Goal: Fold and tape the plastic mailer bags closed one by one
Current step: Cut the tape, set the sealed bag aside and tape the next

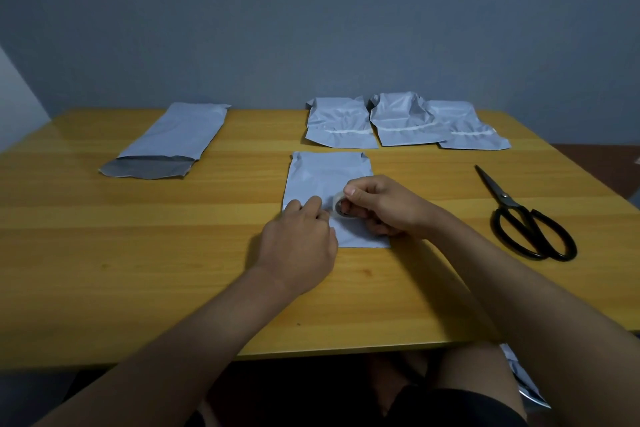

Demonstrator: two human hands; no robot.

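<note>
From the head view I count 3 taped mailers (403,123) in a row at upper centre-right of the counter (138,253), their flaps folded and taped, so those look done; 1 unfolded mailer (169,142) lies at upper left, its open dark mouth toward the near edge, long axis running near-to-far and leaning right; that 1 is left. The folded mailer (327,180) in hand sits at centre, long axis near-to-far; my right hand (381,206) pinches the tape roll (341,208) on it; my left hand (298,246) pinches at the tape end beside the roll; scissors (519,218) lie right, untouched.
</note>
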